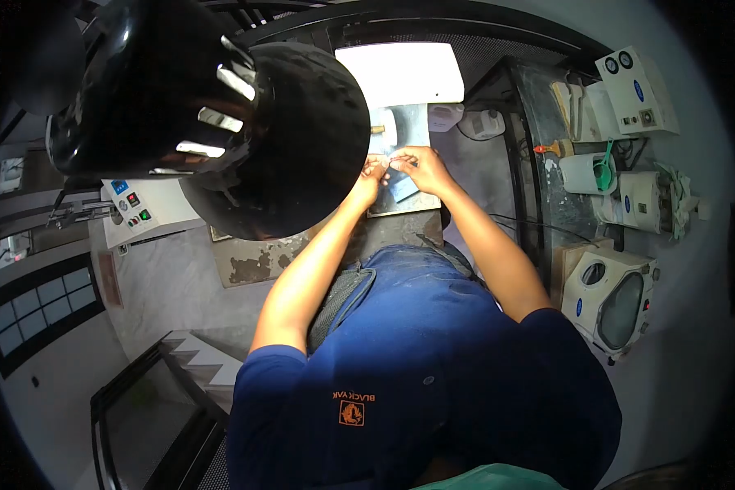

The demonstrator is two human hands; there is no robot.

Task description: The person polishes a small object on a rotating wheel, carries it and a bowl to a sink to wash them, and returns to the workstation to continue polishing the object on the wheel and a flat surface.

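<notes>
Under the lamp, my left hand (pixel 373 170) and my right hand (pixel 425 169) meet with their fingers pinched together. Between the fingertips is something tiny and partly reddish, too small to name. Just beyond the hands is a white rounded piece (pixel 389 126), with a short tan stick (pixel 377 129) beside it. A pale blue-white flat rectangle (pixel 403 189) lies below my right hand on a light work surface (pixel 416 206).
A large black lamp shade (pixel 294 139) blocks much of the left. Behind the work surface stands a white box (pixel 400 72). The right-hand bench (pixel 543 114) carries a gauge unit (pixel 639 94), a brush (pixel 557 149) and a tub (pixel 580 175). A control box (pixel 151 214) sits left.
</notes>
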